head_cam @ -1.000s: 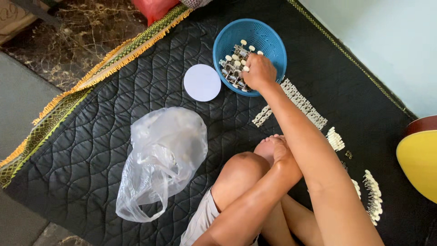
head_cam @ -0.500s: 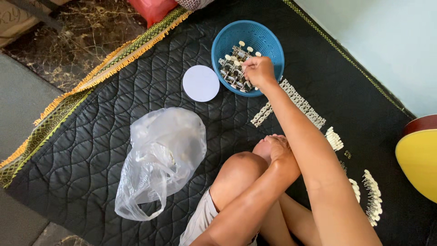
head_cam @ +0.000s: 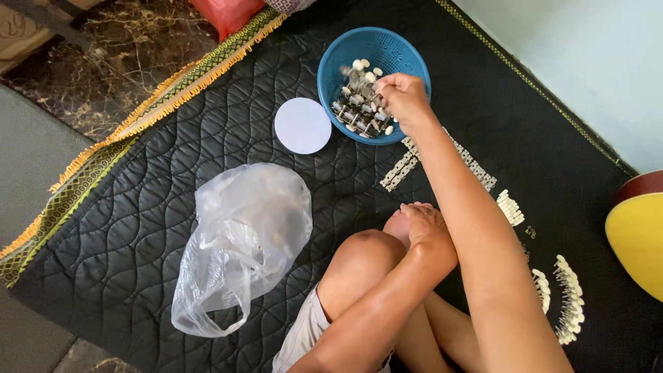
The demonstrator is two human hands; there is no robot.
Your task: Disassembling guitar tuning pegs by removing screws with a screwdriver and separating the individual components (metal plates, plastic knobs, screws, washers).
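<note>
Black quilted matting (head_cam: 207,138) with a green-and-gold fringed border (head_cam: 138,117) covered the floor where the person sat, knees drawn up. Nearest the body, the left hand (head_cam: 425,224) lay flat and loosely curled over a foot beside the bent knee (head_cam: 362,259), gripping nothing; it had kept that place over the last second. To its left lay a crumpled clear plastic bag (head_cam: 242,242), slack and seemingly almost empty. To the right of that hand, rows of small white-headed metal pieces (head_cam: 563,297) lay lined up on the mat, with another strip (head_cam: 400,169) just beyond it, under the outstretched right forearm. Farther out, the right hand (head_cam: 400,97) hovered over the near rim of a blue basket (head_cam: 376,48), fingers pinched shut on what looked like one or a few of the small pieces; exactly what it held was too blurred to tell. A second earlier that hand had been down in the heap; now it had risen a little, so a piece seemed to be coming out of the pile (head_cam: 359,103) toward the rows. Left of the basket lay a white round lid (head_cam: 302,126). A yellow rounded object (head_cam: 639,242) sat at the far right edge.
</note>
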